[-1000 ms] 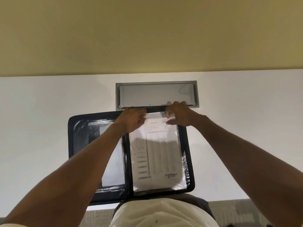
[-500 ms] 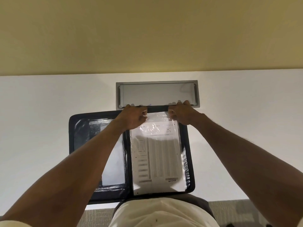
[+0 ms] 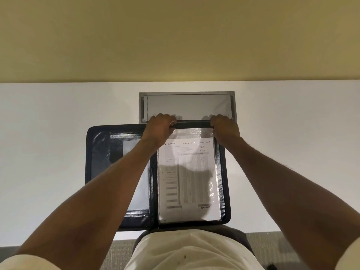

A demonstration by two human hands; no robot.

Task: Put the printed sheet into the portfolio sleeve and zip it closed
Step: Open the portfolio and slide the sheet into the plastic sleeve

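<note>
Head view has my left hand (image 3: 160,128) and right hand (image 3: 226,128) each with a closed grip on the far top edge of the clear portfolio sleeve (image 3: 218,172), pinning its mouth so the printed sheet (image 3: 190,178) sits fully inside, portfolio (image 3: 97,152) lying open on the surface (image 3: 48,143).

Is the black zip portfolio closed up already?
No, the black zip portfolio lies open flat on the white table, printed sheet showing inside its clear sleeve.

Dim, warm light falls from above; glare streaks the clear portfolio sleeve (image 3: 215,189), arm shadows cross the printed sheet (image 3: 191,172), and wide-angle distortion stretches the edges.
</note>
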